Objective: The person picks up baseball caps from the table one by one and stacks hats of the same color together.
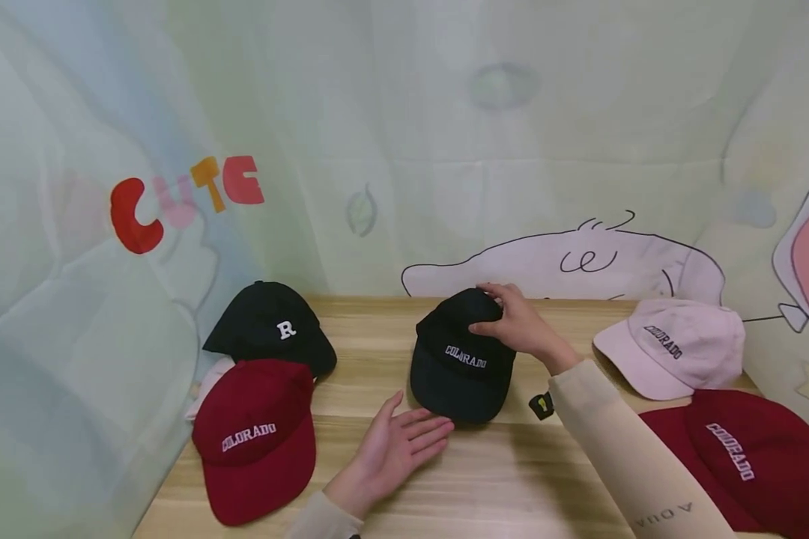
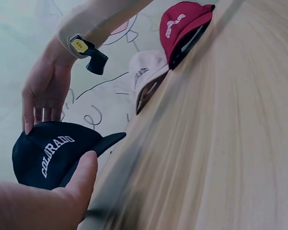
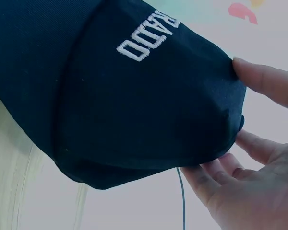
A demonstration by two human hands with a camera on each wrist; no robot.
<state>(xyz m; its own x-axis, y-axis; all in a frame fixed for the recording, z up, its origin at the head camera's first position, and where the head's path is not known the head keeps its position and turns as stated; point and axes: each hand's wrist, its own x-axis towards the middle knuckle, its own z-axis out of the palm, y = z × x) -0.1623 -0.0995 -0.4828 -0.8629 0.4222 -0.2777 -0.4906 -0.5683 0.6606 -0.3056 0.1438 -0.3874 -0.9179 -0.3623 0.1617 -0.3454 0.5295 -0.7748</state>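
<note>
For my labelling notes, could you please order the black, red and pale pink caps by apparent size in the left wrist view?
1. Black cap (largest)
2. Red cap
3. Pale pink cap
The black one looks nearest, so true sizes are unsure.

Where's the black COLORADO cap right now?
In the head view, the cap is just right of centre, its crown gripped by the right hand, the left hand near its brim.

Beige sleeves [image 1: 610, 430], dark lettering [image 1: 664, 515], yellow-labelled black camera [image 2: 97, 63]
</note>
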